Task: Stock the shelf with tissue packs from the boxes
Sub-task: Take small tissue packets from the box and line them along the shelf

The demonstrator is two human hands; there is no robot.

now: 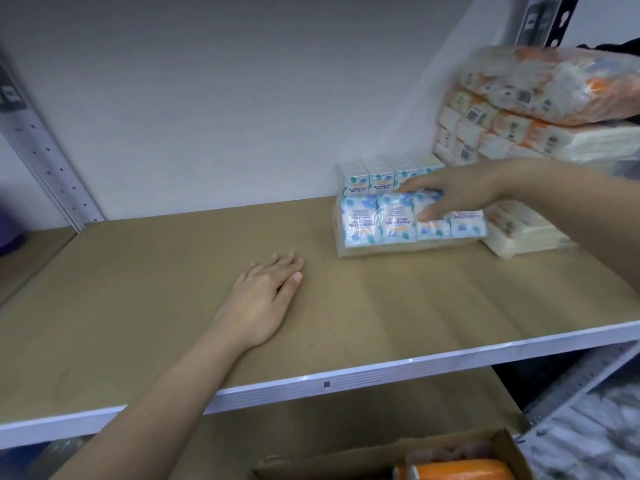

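One view only, from my head camera: my right hand point(450, 194) pinches the blue tissue pack point(412, 220), fingers over its far edge and thumb on its top, as it lies flat on the shelf board point(207, 306) just in front of an upright blue pack point(381, 176) at the wall. My left hand point(266, 292) rests flat and open on the bare board, holding nothing. I judge the step as squaring this pack against the row; best to slide it back evenly. Its long axis runs left to right along the shelf, print facing up and reading upside down to me. More stock waits in the cardboard box point(415, 459) below
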